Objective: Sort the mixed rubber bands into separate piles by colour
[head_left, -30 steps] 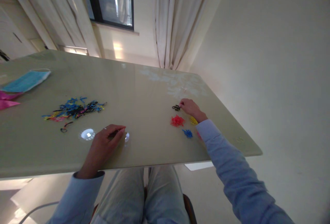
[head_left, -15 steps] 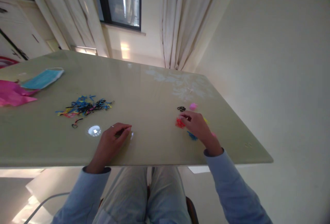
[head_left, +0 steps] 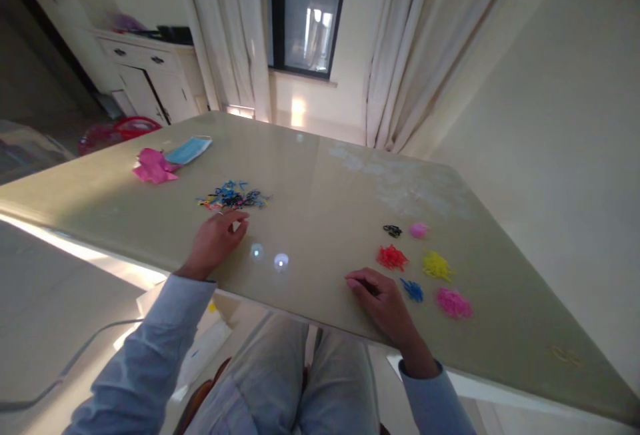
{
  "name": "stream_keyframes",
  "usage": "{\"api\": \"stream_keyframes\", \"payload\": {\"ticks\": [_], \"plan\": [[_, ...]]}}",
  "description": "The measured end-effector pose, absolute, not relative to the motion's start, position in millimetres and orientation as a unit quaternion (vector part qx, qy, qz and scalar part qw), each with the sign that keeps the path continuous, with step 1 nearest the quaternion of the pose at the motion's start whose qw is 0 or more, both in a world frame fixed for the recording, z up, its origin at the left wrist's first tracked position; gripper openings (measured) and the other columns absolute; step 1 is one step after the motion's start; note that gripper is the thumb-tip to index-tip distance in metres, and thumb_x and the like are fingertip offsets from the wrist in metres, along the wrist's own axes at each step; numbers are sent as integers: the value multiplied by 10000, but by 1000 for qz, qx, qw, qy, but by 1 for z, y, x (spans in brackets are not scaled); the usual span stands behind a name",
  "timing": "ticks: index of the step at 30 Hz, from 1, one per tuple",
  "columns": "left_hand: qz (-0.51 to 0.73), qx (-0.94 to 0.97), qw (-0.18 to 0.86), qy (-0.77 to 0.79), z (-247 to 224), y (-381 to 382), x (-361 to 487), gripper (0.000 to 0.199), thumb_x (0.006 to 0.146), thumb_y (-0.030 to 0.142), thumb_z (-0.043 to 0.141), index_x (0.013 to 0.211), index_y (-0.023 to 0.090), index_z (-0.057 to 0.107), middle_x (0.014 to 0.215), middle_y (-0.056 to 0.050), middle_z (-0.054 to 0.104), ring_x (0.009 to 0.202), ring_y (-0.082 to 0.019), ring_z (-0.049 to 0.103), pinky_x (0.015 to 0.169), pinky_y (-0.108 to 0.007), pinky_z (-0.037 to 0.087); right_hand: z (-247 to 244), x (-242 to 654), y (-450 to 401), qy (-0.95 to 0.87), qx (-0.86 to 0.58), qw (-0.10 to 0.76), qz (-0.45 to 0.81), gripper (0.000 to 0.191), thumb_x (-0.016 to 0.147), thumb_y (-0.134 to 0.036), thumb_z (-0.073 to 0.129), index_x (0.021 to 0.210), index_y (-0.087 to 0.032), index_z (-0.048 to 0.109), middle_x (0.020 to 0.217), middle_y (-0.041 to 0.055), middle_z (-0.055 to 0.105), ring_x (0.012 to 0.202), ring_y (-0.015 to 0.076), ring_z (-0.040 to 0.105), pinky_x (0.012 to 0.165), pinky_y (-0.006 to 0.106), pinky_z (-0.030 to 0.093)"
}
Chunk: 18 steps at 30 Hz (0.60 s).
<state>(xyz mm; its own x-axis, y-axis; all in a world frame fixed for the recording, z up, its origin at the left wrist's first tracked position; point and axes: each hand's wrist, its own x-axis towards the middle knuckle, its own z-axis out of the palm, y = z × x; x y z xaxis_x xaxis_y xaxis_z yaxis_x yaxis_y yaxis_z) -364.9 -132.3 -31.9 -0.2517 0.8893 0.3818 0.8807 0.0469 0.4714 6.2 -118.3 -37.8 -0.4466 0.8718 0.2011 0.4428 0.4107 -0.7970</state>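
Observation:
A mixed pile of small, thin bands (head_left: 233,196) in blue, black, yellow and red lies on the table, left of centre. My left hand (head_left: 215,238) is at the near edge of this pile, thumb and forefinger bent toward each other; anything between the tips is too small to make out. Over the table's near side, my right hand (head_left: 380,298) has its fingers curled and thumb closed, with nothing showing at the tips. Beside it are single-colour heaps: blue bands (head_left: 413,289), red bands (head_left: 392,257), yellow bands (head_left: 437,265), bright pink bands (head_left: 454,303), black bands (head_left: 393,230) and a light pink heap (head_left: 419,229).
A crumpled pink sheet (head_left: 155,167) and a blue face mask (head_left: 190,150) lie at the table's far left. The glossy table (head_left: 320,221) carries light reflections. A wall (head_left: 575,175) stands along the right side, with curtains and a window behind.
The view has swung left. My right hand has left the red heap and drawn back toward the near edge, uncovering the heaps. My left hand has moved up to the mixed pile.

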Motion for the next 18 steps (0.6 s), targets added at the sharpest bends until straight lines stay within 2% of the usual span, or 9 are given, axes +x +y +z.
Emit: {"api": "stream_keyframes", "payload": {"ticks": [3, 7, 12, 18], "plan": [[280, 578, -30, 766, -25, -139, -404, 396, 809, 408, 476, 1027, 191, 727, 935, -87, 714, 784, -224, 644, 815, -335, 500, -38, 6, -121, -791, -412, 303, 335, 238, 928, -375, 548, 879, -230, 730, 827, 58, 734, 720, 196, 657, 639, 301, 502], [246, 576, -6, 780, -25, -151, -435, 448, 775, 450, 525, 1080, 189, 725, 950, -89, 716, 759, -227, 651, 799, -337, 509, -40, 6, -122, -804, -401, 297, 324, 242, 930, -398, 545, 879, -248, 727, 825, 60, 728, 739, 213, 668, 642, 315, 516], [223, 596, 2, 772, -37, -157, -443, 362, 792, 307, 472, 985, 214, 764, 1010, -104, 714, 889, -248, 664, 855, -340, 501, -41, 8, -121, -813, -394, 291, 315, 254, 934, -408, 534, 878, -246, 722, 817, 61, 724, 726, 214, 667, 638, 316, 519], [207, 582, -4, 786, -40, -155, -436, 386, 843, 235, 438, 1068, 194, 750, 1087, -129, 677, 955, -272, 647, 866, -371, 507, -40, 7, -121, -814, -393, 299, 306, 234, 920, -411, 550, 868, -258, 719, 823, 65, 729, 734, 225, 676, 652, 333, 534]]}}
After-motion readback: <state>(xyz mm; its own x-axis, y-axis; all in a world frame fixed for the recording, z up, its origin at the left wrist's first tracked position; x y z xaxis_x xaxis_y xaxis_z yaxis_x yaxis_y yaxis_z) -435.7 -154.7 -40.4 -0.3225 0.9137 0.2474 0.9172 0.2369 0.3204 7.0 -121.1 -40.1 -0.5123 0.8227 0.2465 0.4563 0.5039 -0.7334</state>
